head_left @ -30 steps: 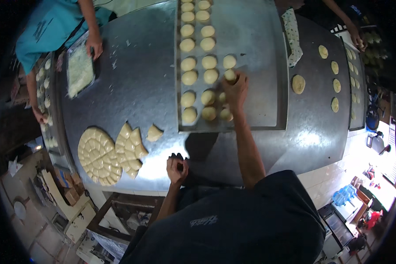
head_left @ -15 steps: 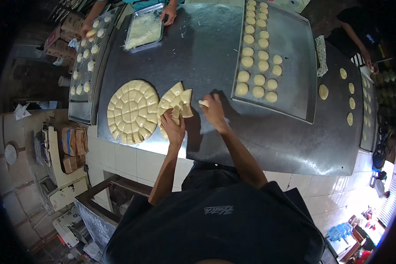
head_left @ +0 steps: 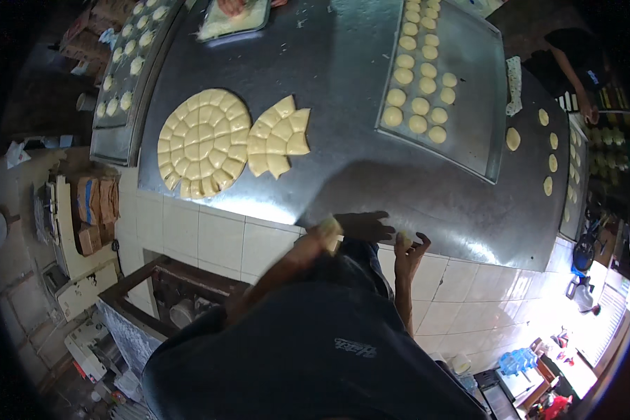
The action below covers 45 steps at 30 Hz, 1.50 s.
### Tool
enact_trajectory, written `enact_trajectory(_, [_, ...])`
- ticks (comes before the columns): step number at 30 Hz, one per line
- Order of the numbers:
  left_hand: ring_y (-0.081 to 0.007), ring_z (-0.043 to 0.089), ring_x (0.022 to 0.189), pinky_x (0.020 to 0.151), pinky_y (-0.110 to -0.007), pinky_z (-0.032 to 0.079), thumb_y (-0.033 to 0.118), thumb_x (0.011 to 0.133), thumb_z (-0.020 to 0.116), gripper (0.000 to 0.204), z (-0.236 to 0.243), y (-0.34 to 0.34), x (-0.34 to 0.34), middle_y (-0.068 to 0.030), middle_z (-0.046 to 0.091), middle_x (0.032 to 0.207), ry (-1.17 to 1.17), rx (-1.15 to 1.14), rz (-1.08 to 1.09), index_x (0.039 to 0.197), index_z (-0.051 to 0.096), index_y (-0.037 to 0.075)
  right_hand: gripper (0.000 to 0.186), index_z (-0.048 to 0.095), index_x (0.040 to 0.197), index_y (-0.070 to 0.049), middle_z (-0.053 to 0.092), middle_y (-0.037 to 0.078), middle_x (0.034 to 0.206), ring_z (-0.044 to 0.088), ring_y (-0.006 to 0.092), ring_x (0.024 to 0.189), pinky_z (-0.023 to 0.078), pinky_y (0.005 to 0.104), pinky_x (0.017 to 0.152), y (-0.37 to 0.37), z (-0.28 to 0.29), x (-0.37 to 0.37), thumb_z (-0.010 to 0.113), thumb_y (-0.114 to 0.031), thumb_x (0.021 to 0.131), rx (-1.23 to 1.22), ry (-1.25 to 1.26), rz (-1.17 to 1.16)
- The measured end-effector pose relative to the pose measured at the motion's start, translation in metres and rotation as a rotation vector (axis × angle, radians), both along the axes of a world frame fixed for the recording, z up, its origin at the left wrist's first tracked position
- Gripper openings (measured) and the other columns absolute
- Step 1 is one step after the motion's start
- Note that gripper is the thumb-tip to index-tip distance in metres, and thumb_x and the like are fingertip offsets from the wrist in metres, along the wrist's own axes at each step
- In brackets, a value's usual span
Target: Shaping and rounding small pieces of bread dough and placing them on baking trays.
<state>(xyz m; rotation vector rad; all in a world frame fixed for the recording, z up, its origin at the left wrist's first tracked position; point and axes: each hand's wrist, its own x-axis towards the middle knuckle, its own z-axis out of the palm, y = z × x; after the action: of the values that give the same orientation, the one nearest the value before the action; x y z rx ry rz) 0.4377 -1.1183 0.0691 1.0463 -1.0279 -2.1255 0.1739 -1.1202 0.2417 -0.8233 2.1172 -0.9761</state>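
Close to the table's front edge, my left hand (head_left: 313, 243), smeared by motion, holds a pale piece of dough (head_left: 331, 226). To its right my right hand (head_left: 410, 257) is raised by the same edge, a small piece of dough (head_left: 403, 239) pinched in it and some fingers stretched out. On the left of the metal table (head_left: 273, 63) lies a round slab of dough (head_left: 206, 143), scored into many portions. Touching its right side is a smaller ragged remnant of divided dough (head_left: 278, 138). Neither hand touches these slabs.
A large metal tray (head_left: 472, 91) with rows of dough balls stands at the right. Flattened dough pieces (head_left: 513, 138) lie beyond it. Another filled tray (head_left: 112, 143) runs along the left. A co-worker's hand (head_left: 231, 7) is over a pan (head_left: 259, 21) of pale shreds.
Both my hands have drawn back from the cut dough to the table's front edge, the right one moving further right. A few portions have left the remnant. The view has shifted.
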Motion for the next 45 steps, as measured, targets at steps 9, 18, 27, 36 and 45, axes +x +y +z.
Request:
enact_trajectory(9, [-0.04,0.047,0.092,0.083,-0.05,0.036,0.028,0.088,0.06,0.035,0.11,-0.158,-0.074,-0.0245,0.049,0.102,-1.041,-1.053,0.066,0.109,0.055,0.001,0.035,0.052,0.105,-0.001,0.05,0.023,0.104,0.049,0.0426,0.097,0.038,0.0501,0.088,-0.056,-0.072,-0.087,0.056,-0.033,0.091,0.023,0.943,0.288])
enact_trajectory(18, [-0.038,0.048,0.092,0.084,-0.049,0.037,0.018,0.087,0.063,0.019,0.089,-0.128,-0.062,-0.0186,0.051,0.088,-1.062,-1.042,0.029,0.088,0.053,0.001,0.018,0.057,0.097,-0.004,0.055,0.019,0.095,0.05,0.039,0.091,0.039,0.049,0.08,-0.03,-0.085,-0.091,0.062,-0.015,0.084,-0.096,0.746,0.373])
enact_trajectory(27, [-0.0357,0.049,0.087,0.081,-0.047,0.037,0.011,0.085,0.065,0.017,0.075,-0.114,-0.056,-0.0172,0.049,0.082,-0.876,-1.025,0.154,0.086,0.05,0.004,0.015,0.058,0.093,-0.004,0.057,0.017,0.093,0.052,0.0361,0.089,0.04,0.0473,0.079,-0.044,-0.07,-0.065,0.063,-0.015,0.085,-0.178,0.648,0.231])
enact_trajectory(36, [-0.0312,0.052,0.079,0.069,-0.042,0.04,0.009,0.081,0.064,0.014,0.085,-0.094,-0.071,-0.0127,0.052,0.081,-0.841,-1.118,0.287,0.085,0.051,0.005,0.018,0.059,0.094,-0.004,0.059,0.016,0.094,0.053,0.0345,0.091,0.041,0.0461,0.082,-0.023,-0.093,-0.029,0.067,-0.014,0.081,-0.289,0.617,0.177])
enact_trajectory(45, [-0.0324,0.053,0.089,0.076,-0.042,0.044,0.01,0.081,0.066,0.02,0.091,-0.106,-0.09,-0.0146,0.054,0.094,-0.933,-1.003,0.368,0.095,0.054,0.004,0.029,0.058,0.105,-0.005,0.058,0.013,0.098,0.055,0.0314,0.094,0.044,0.0416,0.083,-0.063,-0.07,0.024,0.066,-0.008,0.077,-0.394,0.53,0.026])
